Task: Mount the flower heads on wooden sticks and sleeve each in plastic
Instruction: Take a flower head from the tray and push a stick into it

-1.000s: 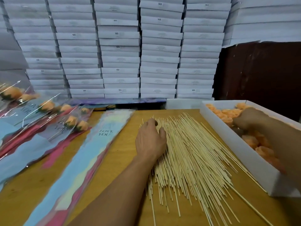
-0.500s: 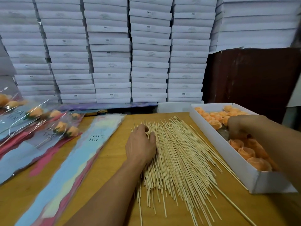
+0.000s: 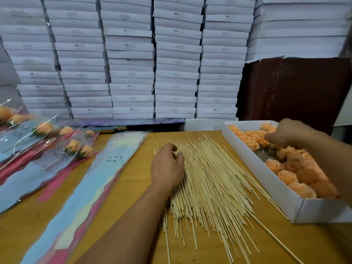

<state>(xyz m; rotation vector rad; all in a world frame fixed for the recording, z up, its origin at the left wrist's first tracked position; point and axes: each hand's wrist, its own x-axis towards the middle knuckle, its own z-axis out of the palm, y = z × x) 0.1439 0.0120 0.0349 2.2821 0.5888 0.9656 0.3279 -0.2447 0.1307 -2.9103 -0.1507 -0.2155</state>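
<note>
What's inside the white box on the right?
The white box holds orange flower heads and a bare patch of its floor. The right hand reaches in, covering some heads; its fingers' grip is hidden.

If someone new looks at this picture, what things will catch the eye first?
First the fan of wooden sticks in the middle of the table, with the left hand resting on it. Then the white box of orange flower heads at right, and the wall of stacked white boxes behind.

Right hand fingertips hidden among flower heads, grip unclear. Box cut off at right edge. Left hand covers sticks beneath.
</note>
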